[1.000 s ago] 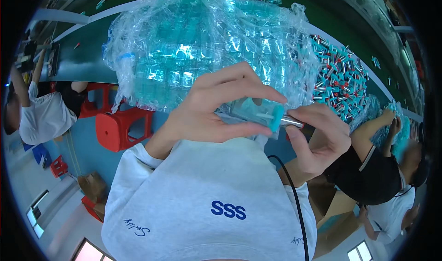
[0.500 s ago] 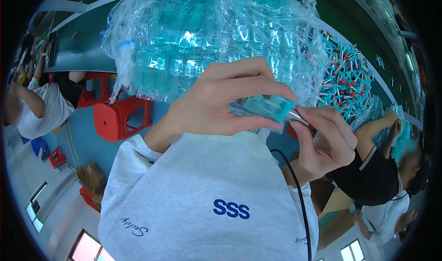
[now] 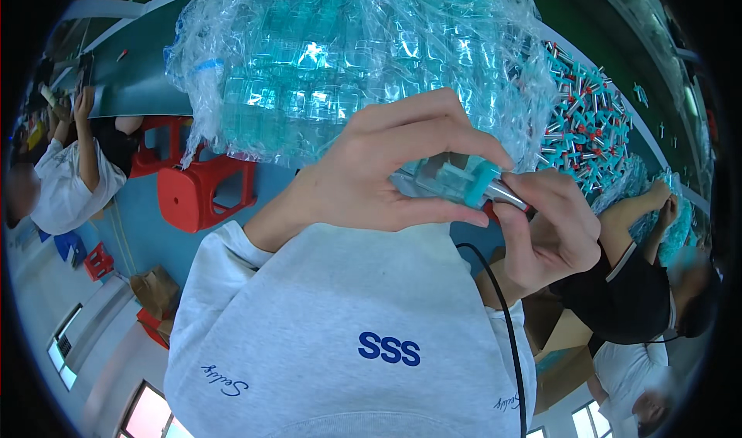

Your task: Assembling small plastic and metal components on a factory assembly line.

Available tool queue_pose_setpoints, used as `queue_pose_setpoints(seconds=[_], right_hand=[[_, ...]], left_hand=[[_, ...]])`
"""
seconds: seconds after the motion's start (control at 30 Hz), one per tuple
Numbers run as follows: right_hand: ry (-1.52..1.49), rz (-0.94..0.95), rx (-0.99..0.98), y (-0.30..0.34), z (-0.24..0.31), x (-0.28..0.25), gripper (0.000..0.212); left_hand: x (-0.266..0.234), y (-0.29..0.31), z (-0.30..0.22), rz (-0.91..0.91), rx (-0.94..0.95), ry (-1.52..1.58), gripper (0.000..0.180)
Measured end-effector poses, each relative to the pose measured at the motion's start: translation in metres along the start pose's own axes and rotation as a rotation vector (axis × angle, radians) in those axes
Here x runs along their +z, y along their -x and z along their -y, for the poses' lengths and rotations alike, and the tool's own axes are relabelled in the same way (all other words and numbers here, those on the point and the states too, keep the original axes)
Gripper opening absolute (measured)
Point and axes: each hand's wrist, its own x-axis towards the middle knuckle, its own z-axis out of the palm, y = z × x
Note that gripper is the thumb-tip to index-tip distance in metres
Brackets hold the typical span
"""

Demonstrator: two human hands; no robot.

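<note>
Sweatshirt: nearest the lens at six o'clock I saw the wearer's pale grey fleece sweatshirt [image 3: 348, 322], a thin black cable [image 3: 506, 314] running down its right side.

Left hand: my feed showed the left hand [image 3: 379, 175] just above the sweatshirt, at centre, fingers curled together and clamped around a small translucent teal plastic connector piece [image 3: 452, 179]; I judged the wrap was there to steady it close to the chest.

Right hand: at three o'clock of that piece, the right hand [image 3: 541, 229] was closed, its fingertips pinching a slim silvery metal pin [image 3: 510, 196] that met the teal end of the piece, held end-on, as I read it, so the two lined up.

Held piece: it sat between both hands, touching each, just below the big bag.

Bag: behind the hands, toward twelve o'clock, a large crinkled clear plastic bag of teal plastic parts [image 3: 348, 59] rested on the dark green worktable [image 3: 131, 83], near enough to reach.

Loose parts: at two o'clock lay a heap of teal and silver assembled pieces [image 3: 583, 129].

Stool: at nine o'clock stood a red plastic stool [image 3: 205, 195].

Others: farther out, a person in a white shirt [image 3: 66, 191] sat at nine o'clock and a person in a black top [image 3: 626, 299] at four o'clock.
</note>
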Motion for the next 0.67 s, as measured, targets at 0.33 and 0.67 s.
queue_pose_setpoints(seconds=[0.33,0.67], right_hand=[[0.151,0.024,-0.036,0.006,0.01,-0.016,0.029],[0.17,0.056,-0.013,0.012,0.013,-0.017,0.03]], left_hand=[[-0.004,0.002,-0.004,0.034,-0.111,0.115,0.052],[0.003,0.009,-0.001,0.019,-0.007,0.081,0.05]])
